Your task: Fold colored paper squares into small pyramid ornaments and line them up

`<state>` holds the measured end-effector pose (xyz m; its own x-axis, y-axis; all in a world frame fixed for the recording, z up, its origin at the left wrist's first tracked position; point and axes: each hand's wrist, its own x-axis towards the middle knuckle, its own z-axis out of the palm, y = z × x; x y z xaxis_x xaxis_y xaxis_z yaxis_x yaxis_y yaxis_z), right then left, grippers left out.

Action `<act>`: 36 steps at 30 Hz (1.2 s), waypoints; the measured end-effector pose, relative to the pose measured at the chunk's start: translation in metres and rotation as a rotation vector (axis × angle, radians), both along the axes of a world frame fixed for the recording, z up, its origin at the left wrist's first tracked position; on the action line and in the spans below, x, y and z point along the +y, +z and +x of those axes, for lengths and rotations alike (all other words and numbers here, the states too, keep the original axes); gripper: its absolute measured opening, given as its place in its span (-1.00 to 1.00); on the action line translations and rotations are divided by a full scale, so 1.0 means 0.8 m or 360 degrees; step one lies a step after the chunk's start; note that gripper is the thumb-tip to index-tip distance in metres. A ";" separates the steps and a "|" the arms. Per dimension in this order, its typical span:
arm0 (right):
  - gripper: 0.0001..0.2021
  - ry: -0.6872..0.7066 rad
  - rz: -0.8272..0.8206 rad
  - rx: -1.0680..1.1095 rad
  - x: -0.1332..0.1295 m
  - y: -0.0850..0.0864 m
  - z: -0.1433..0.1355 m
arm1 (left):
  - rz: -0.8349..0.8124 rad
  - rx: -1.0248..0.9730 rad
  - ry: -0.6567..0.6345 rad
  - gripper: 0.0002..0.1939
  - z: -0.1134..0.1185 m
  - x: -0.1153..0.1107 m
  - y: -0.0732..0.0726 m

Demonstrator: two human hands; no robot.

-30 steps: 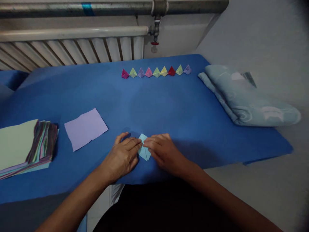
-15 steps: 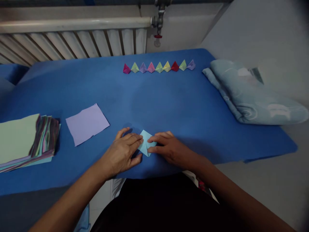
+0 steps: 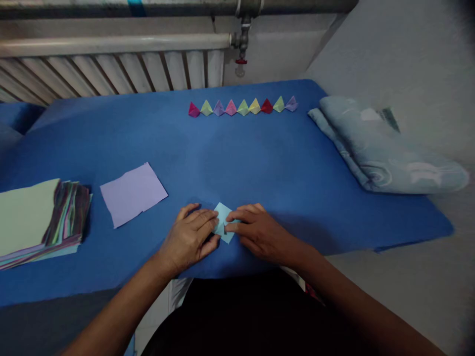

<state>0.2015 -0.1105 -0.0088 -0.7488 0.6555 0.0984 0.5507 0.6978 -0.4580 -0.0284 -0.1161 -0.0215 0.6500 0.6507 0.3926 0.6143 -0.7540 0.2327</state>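
Note:
A small light-blue folded paper lies on the blue-covered surface in front of my body, turned like a diamond, with a fold line and a dark gap near its lower middle. My left hand holds its left edge, fingers bent over the paper and the thumb close to the lower left side. From the right, my right hand grips the other side, fingertips pressed on the flap. Both hands cover parts of the paper's side corners. A purple paper sheet lies flat to the left of my left hand.
A thick stack of coloured paper sits at the far left. Several small folded paper pieces form a row at the back. At the right lies a folded blanket. Behind the blue surface stand a radiator and a red-handled valve.
The view has tilted up slightly. My right fingertips have shifted a little on the light-blue paper, and the gap in its fold looks shorter and wider. My left hand stays on the left edge.

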 end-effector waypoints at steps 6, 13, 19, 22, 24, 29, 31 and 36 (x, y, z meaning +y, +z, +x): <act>-0.86 -0.0314 -0.0129 0.0076 0.002 0.000 -0.021 | -0.0013 -0.0064 0.0071 -0.78 0.004 -0.003 -0.001; -0.90 -0.0338 0.0114 -0.0039 0.006 -0.018 -0.037 | -0.0018 -0.0127 0.0103 -0.75 0.005 -0.003 -0.002; -0.89 -0.0356 0.0152 -0.0048 0.007 -0.017 -0.036 | -0.0049 -0.0117 0.0128 -0.82 0.004 -0.003 -0.002; -0.87 -0.0352 0.0122 -0.0028 0.006 -0.016 -0.036 | -0.0022 -0.0114 0.0170 -0.86 0.001 -0.004 -0.004; -0.87 -0.0360 0.0114 -0.0008 0.006 -0.016 -0.036 | -0.0010 -0.0116 0.0202 -0.88 -0.001 -0.005 -0.005; -0.87 -0.0386 0.0097 0.0033 0.006 -0.015 -0.038 | -0.0015 -0.0138 0.0239 -0.90 -0.005 -0.005 -0.004; -0.87 -0.0408 0.0092 0.0027 0.007 -0.014 -0.040 | -0.0037 -0.0146 0.0248 -0.90 -0.005 -0.005 -0.004; -0.86 -0.0485 0.0054 -0.0014 0.010 -0.013 -0.043 | -0.0105 -0.0161 0.0336 -0.91 -0.003 -0.005 -0.005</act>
<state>0.1667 -0.1027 -0.0189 -0.5189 0.8465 0.1187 0.7409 0.5147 -0.4315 -0.0307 -0.1200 -0.0255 0.4563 0.7943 0.4012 0.7277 -0.5925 0.3454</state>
